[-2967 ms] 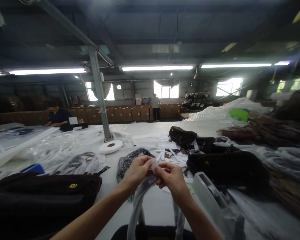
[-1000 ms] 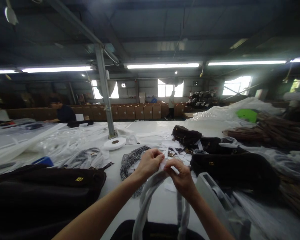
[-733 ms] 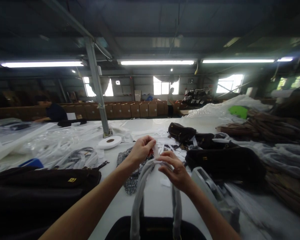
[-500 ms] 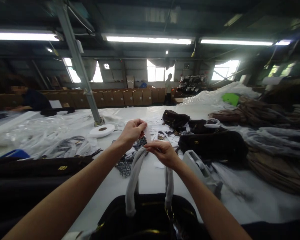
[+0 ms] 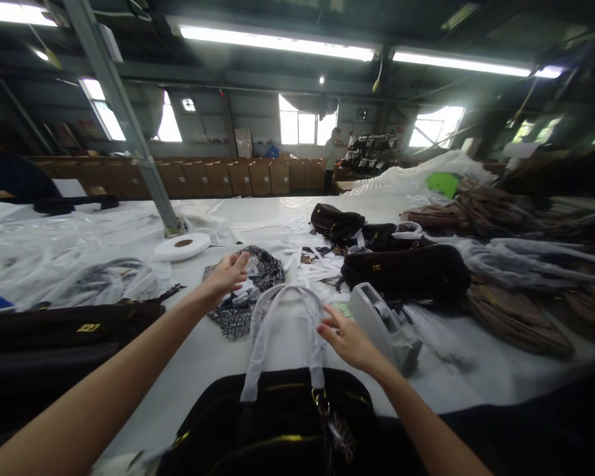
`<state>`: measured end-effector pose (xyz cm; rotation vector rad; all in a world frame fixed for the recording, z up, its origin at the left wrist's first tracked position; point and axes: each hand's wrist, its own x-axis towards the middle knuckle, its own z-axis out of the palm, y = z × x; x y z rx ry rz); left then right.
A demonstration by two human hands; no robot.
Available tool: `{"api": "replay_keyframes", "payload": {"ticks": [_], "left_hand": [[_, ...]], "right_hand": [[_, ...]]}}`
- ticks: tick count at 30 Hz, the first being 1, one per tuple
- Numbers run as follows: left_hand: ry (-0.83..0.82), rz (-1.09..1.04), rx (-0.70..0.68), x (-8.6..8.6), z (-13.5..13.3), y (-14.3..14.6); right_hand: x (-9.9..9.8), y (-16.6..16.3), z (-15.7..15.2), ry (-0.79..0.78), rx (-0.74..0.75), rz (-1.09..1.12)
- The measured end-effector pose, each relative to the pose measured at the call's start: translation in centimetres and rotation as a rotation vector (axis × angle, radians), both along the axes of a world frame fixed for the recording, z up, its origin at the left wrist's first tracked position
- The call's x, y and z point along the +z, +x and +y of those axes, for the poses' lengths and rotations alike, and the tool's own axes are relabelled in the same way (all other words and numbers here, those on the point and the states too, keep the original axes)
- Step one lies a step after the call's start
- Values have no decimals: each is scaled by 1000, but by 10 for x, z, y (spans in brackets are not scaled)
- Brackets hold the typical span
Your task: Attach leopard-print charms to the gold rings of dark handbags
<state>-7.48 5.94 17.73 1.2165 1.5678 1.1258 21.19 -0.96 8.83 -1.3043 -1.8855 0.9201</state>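
A black bag (image 5: 272,420) with gold-coloured zips sits directly in front of the person, between the forearms, its two handles (image 5: 260,347) arching upright in pale wrapping. The left hand (image 5: 227,277) is raised near the top of the handles, fingers loosely curled and holding nothing visible; behind it lies a speckled black-and-white cloth item (image 5: 231,322). The right hand (image 5: 347,338) is open beside the handles' right side; whether its fingertips touch the wrapping cannot be told. A metal charm (image 5: 343,437) hangs at the right handle's base. On the table (image 5: 178,390), the dark bag at left (image 5: 39,330) bears a squarish yellow emblem (image 5: 88,327), and the long dark bag at right (image 5: 411,274) a smaller one (image 5: 376,268); any lettering is too small to read. Pale labels on the cardboard boxes (image 5: 238,177) behind are equally illegible. A grey tape dispenser (image 5: 371,324) stands near the right hand.
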Motion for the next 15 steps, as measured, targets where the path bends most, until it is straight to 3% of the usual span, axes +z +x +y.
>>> {"api": "replay_keyframes", "payload": {"ticks": [4,7,12,15], "left_hand": [[-240,97,-117,-51,-36,-16],[-333,157,-244,-79,-67,-16],[-283,278,-364,-111,-104,-13],[-243,351,-418,-122,-112,-13]], "right_hand": [[-27,15,-22,-39,-5,-41],[-38,17,-31,-48,-32,-70],[-44,28,-50,-74,-75,-117],[-40,35,-73,79,-243,-138]]}}
